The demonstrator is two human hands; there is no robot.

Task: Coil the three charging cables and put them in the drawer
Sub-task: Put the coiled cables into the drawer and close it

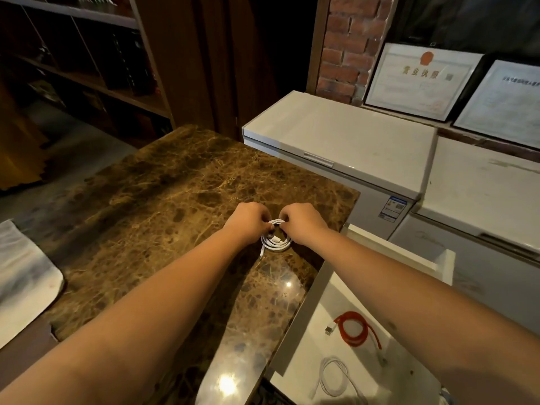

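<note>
Two cables already in the drawer (pixel 309 299) at our right: red cable (pixel 355 331) and thin white cable (pixel 336 375), both looped. Third, a white cable (pixel 276 239), sits coiled on the worktop (pixel 163 200) near its right edge, close to the drawer, so a short carry. Left hand (pixel 248 222) and right hand (pixel 301 222) both have fingers curled, pinching the coil's far side, probably to keep loops from springing apart. One plug end trails out toward us; we'd tuck it in before lifting.

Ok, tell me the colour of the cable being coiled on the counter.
White. The cable held by both hands shows best in the head view.
</note>
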